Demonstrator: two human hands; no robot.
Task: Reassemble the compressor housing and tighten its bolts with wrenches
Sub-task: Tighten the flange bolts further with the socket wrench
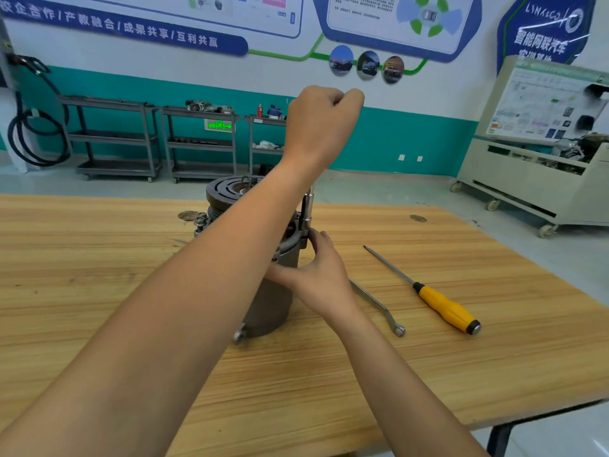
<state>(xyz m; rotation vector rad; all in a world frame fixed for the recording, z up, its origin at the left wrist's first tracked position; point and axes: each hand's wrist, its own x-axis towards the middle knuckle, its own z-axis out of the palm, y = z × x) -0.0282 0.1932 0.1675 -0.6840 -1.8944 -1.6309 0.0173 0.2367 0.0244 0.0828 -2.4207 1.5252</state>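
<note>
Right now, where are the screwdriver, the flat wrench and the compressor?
screwdriver (pixel 445 308): head view, on the yellow handle.
wrench (pixel 369 295): head view, on the bare shaft beside the right wrist.
compressor (pixel 270 308): head view, on the grey lower body.

Bare skin along all that shows, from the picture's lower edge to the fingertips. Left forearm (pixel 197 291) long and smooth, broad near the camera, narrowing to a slim wrist. Left hand (pixel 321 127) uncovered, seen from the back, with rounded knuckles. Right forearm (pixel 395 374) likewise uncovered, slender, tapering toward the wrist. Right hand (pixel 318 280) uncovered, also seen from the back, with slim fingers and thumb. Nails too small to judge.
</note>
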